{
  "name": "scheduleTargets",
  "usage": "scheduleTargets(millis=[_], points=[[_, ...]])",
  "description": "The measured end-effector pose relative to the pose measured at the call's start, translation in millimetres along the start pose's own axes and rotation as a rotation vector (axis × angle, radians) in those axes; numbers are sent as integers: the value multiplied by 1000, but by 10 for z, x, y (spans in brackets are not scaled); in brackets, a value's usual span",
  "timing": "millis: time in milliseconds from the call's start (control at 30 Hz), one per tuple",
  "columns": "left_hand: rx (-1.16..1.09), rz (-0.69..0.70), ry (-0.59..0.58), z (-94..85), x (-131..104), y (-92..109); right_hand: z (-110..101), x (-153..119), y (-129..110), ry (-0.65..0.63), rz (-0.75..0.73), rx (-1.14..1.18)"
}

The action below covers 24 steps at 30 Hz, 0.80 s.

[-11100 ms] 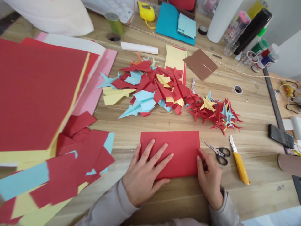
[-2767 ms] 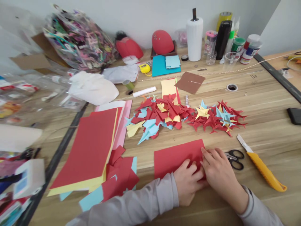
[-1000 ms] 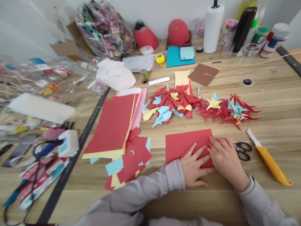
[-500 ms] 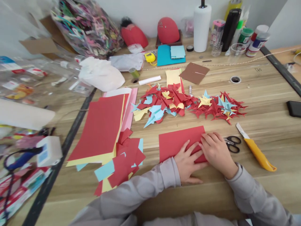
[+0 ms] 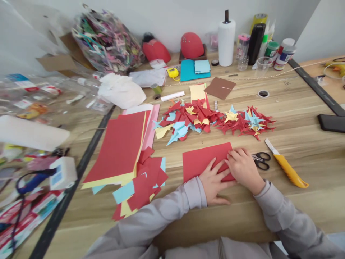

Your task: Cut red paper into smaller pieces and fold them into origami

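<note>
A sheet of red paper lies on the wooden table in front of me. My left hand rests flat across its lower right part, fingers spread. At the paper's right edge, my right hand has its fingers bent and close together, pressing on the sheet beside the left fingertips. Both hands hide that edge in part. Black-handled scissors lie just right of my right hand, their blades partly hidden. Farther right is a yellow-handled knife. Beyond the paper sit heaps of folded red, blue and yellow paper pieces and pointed paper stars.
A stack of large red and yellow sheets lies left, with cut paper pieces near it. Brown paper, a tape roll and a yellow tape measure lie farther back. A white bottle stands by the wall.
The camera view has shifted slightly, so everything sits a little differently in the picture. My hands stay on the red paper in nearly the same pose.
</note>
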<state>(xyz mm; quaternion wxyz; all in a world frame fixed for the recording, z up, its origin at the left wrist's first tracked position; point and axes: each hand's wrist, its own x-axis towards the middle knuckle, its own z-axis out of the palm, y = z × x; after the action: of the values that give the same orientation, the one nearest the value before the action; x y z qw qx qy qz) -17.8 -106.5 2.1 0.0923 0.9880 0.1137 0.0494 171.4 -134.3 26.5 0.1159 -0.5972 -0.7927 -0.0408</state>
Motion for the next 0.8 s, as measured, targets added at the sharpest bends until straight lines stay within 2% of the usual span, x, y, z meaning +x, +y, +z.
scheduleTargets(millis=[233,467,567,667,800], points=[[23,26,12,-7,-47,-47,-12,8,-25,-27,22,-9],[104,-43,24,-110,-459,-160,-12,-72,-50,-16,-64,-12],[102,-107,3,-98,-624,-82,-15,-114,-135,-5,-175,41],[86,-192,39,-64,-678,59,-25,-146,-253,-23,-314,120],[77,-312,96,-39,-679,218,-45,-215,-395,-71,-343,148]])
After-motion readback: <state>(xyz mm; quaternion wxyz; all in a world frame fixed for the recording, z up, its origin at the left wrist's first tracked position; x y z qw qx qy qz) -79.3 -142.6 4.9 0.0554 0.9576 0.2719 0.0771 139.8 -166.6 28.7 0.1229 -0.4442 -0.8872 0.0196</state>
